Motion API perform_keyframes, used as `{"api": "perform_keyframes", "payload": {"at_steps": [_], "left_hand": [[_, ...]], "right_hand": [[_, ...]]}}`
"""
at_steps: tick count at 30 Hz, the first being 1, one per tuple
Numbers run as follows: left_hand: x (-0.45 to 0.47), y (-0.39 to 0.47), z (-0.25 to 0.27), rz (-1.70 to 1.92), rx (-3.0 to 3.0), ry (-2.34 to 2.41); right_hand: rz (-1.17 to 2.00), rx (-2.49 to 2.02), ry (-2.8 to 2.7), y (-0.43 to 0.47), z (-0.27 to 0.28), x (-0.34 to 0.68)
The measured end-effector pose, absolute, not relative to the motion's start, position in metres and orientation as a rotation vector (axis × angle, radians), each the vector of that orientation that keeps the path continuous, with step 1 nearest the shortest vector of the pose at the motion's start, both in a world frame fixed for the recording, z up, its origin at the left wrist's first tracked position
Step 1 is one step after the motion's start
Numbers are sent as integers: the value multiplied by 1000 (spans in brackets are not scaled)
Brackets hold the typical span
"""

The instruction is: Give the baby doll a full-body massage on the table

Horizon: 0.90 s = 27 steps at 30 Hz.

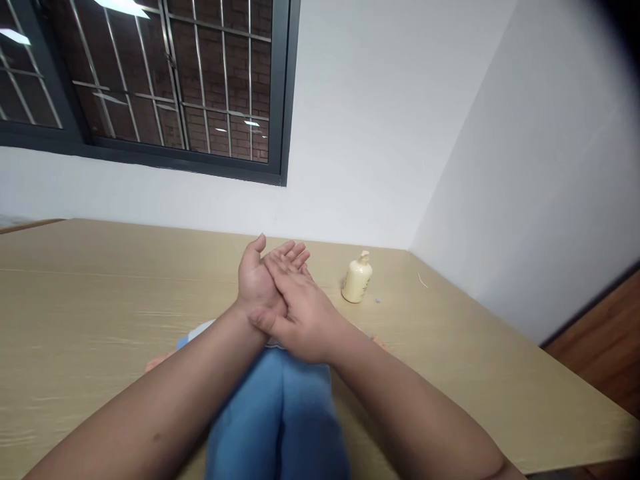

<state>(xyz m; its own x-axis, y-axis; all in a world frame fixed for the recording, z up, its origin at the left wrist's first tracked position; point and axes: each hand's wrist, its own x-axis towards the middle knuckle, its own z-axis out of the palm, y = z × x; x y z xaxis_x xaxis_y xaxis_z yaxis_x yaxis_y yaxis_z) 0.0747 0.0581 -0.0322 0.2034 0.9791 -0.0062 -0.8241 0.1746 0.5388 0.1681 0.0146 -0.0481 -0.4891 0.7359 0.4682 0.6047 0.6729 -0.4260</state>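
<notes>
My left hand [257, 277] is turned palm up, with its thumb apart and its fingers stretched out. Across its palm lies my right hand [307, 310], fingers extended and thumb by the left wrist. Neither holds an object. Below my hands and forearms is a figure in blue trousers [280, 413], lying on the tabletop [90, 300]. My arms hide its upper part, and I cannot tell whether it is a doll. Small skin-coloured parts show on either side of it. A cream pump bottle [357, 280] stands upright beyond my right hand, apart from it.
A small pale scrap [378, 301] lies beside the bottle, and a thin white strand [423, 280] lies farther right. White walls [375, 120] border the table at the back and right. A barred window [200, 80] is at the upper left.
</notes>
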Motion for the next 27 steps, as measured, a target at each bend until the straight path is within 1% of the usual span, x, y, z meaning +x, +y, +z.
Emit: {"api": "perform_keyframes", "payload": {"at_steps": [6,10,16,21,27], "left_hand": [[58,75,-29,1415,476,462],[43,99,-39,1482,511,462],[54,104,-56,1387,500,458],[75,84,-51,1305,458,443],[62,98,-51,1387,484,542]], "right_hand": [[297,-1127,-2247,29,-56,172],[323,-1053,-2274,22,-53,170],[312,-1014,-2285,15,-50,168],[229,-1030,-2265,34,-61,172],[222,-1136,-2310,47,-72,178]]}}
